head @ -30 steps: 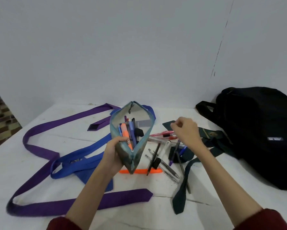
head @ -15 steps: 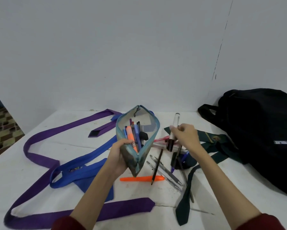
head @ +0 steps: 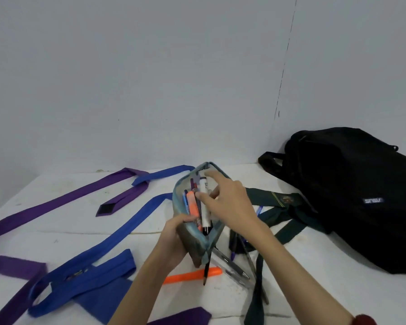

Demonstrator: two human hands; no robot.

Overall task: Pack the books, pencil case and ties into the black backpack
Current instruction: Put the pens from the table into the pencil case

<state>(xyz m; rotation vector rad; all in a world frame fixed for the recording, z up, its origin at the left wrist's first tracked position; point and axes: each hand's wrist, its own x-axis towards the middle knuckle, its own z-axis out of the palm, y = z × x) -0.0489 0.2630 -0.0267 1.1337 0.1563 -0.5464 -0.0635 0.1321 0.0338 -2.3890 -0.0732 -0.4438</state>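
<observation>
The task was at an early stage. The left hand (head: 174,233) gripped the pencil case (head: 197,240) by its lower side, holding it mouth-up over the middle of the desk (head: 63,228). The right hand (head: 227,202) was over the open mouth, its grip around a white pen (head: 204,207) that stood partly inside among an orange marker (head: 192,202) and other pens.

The filling looked unfinished. At five o'clock from the case lay an orange highlighter (head: 190,275), a black pencil (head: 206,270) and several more pens (head: 235,268), loose on the desk.

None of the ties had been packed: the purple tie (head: 56,202) stretched out towards nine o'clock, the blue tie (head: 98,254) lay looped at seven o'clock, and the dark green tie (head: 279,202) was at three o'clock, reaching up to the backpack (head: 349,195). That backpack lay on its side at two o'clock, well apart from the case; whether it was open could not be told. No books were in view.
</observation>
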